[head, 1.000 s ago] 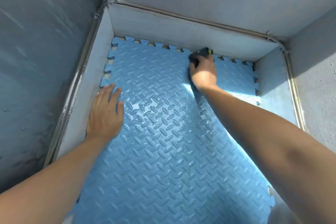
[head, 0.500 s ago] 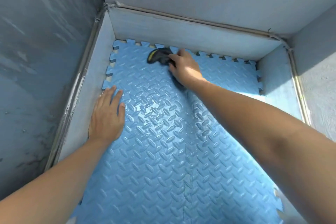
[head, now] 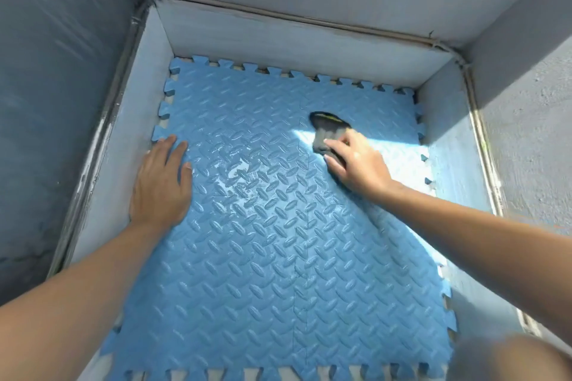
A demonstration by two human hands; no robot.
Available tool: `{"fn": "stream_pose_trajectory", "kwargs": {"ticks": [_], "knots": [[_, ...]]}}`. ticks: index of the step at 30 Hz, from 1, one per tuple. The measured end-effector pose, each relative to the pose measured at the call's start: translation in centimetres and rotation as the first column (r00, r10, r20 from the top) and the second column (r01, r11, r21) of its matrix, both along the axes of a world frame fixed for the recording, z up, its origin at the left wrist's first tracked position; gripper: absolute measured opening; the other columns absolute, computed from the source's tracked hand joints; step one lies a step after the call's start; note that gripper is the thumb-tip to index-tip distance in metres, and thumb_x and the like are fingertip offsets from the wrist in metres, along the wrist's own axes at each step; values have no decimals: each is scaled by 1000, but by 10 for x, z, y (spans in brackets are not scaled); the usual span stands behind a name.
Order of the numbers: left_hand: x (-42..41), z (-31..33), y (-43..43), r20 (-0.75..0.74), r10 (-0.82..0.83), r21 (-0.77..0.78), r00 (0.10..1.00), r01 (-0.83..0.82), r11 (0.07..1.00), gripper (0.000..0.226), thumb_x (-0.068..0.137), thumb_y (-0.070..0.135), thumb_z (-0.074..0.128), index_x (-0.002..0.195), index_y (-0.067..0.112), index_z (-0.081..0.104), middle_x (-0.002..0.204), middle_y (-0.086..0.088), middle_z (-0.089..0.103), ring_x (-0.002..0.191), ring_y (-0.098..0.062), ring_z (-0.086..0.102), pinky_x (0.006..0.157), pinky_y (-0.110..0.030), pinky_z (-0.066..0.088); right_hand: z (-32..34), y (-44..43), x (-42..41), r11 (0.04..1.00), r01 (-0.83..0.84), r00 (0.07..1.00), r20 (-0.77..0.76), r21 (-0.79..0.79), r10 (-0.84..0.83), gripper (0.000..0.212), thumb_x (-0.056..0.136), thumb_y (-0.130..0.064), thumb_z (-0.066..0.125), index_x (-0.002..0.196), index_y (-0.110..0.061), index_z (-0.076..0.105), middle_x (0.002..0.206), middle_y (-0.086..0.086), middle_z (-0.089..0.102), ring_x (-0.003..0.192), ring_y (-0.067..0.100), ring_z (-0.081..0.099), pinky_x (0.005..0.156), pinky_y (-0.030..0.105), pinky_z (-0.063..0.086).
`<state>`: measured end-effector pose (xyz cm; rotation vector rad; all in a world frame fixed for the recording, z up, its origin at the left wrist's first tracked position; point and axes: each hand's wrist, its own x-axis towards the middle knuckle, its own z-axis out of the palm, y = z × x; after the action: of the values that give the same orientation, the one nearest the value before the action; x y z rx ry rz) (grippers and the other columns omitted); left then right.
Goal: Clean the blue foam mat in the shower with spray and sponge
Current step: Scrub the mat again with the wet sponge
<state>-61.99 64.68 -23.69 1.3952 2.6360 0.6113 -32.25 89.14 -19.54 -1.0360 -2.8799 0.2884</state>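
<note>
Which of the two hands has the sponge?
The right hand grips the dark sponge; the left hand only lies flat, empty, on the blue foam mat.

I find no readable text, label, brand or number here. The blue foam mat (head: 263,257) bears only an embossed tread pattern, and the sponge (head: 326,128) shows no lettering.

head cam | above, close | faces forward and down onto mat (head: 263,257)

The sponge (head: 327,130) and right hand (head: 359,164) farther right, nearer, in the sunlit patch (head: 408,158).
</note>
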Motion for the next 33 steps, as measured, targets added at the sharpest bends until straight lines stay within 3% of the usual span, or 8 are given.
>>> {"fn": "stream_pose_trajectory", "kwargs": {"ticks": [5, 8, 11, 14, 17, 20, 28, 33], "knots": [[1, 0, 0, -12, -10, 14, 1000, 10, 1000, 47, 105, 23, 44, 148, 4, 52, 158, -17, 45, 149, -35, 36, 126, -48, 23, -9, -94, -15, 813, -578, 816, -72, -76, 574, 39, 105, -40, 53, 129, -12, 66, 103, 10, 60, 89, 25, 54, 64, 34, 46], [1, 0, 0, -23, -7, 3, 1000, 7, 1000, 45, 107, 19, 47, 149, 5, 51, 159, -16, 44, 150, -34, 35, 127, -45, 20, -12, -100, -11, 762, -646, 761, -104, -43, 640, 35, 105, -36, 53, 127, -12, 67, 100, 9, 60, 87, 25, 55, 61, 33, 47], [1, 0, 0, -31, -2, 28, 1000, 3, 1000, 44, 106, 17, 51, 148, 5, 52, 157, -17, 46, 148, -35, 38, 126, -46, 23, -5, -56, -2, 895, -446, 890, -107, -12, 442, 34, 101, -33, 57, 127, -15, 67, 107, 10, 61, 93, 27, 59, 64, 31, 48], [-1, -4, 0, -44, -20, 24, 999, 21, 999, 44, 106, 19, 50, 147, 5, 53, 156, -17, 47, 147, -36, 39, 126, -46, 24, -1, 11, 23, 999, -44, 998, -47, 29, 45, 36, 99, -41, 55, 128, -21, 64, 111, 9, 56, 103, 32, 56, 78, 39, 52], [-2, -6, -1, -52, -20, -4, 998, 20, 1000, 45, 106, 22, 47, 148, 3, 52, 156, -20, 46, 147, -39, 38, 126, -48, 25, -4, 53, 53, 922, 386, 921, -53, 8, -385, 39, 100, -41, 52, 129, -17, 63, 118, 18, 53, 113, 41, 54, 94, 45, 48], [4, -5, -7, -60, 8, -47, 998, -10, 999, 49, 106, 28, 39, 144, 1, 54, 152, -24, 50, 143, -42, 43, 122, -52, 30, -9, 51, 46, 856, 518, 855, -41, 6, -517, 42, 101, -39, 48, 131, -12, 61, 125, 21, 51, 115, 44, 54, 97, 47, 47], [100, -1, -176, 55, 81, -58, 995, -78, 995, 52, 103, 32, 41, 143, 3, 58, 156, -19, 48, 146, -37, 42, 120, -53, 35, -8, -59, -77, 985, 164, 976, -135, -57, -171, 38, 99, -42, 54, 126, -18, 66, 123, 12, 54, 105, 32, 59, 82, 40, 53], [115, 1, -207, 164, 153, -12, 974, -153, 988, 54, 106, 31, 38, 153, 6, 46, 161, -9, 43, 151, -26, 35, 127, -29, 20, -8, -180, -108, 962, -253, 961, -143, -105, 237, 38, 97, -41, 58, 126, -18, 66, 113, 9, 55, 100, 29, 56, 68, 41, 56]]}}
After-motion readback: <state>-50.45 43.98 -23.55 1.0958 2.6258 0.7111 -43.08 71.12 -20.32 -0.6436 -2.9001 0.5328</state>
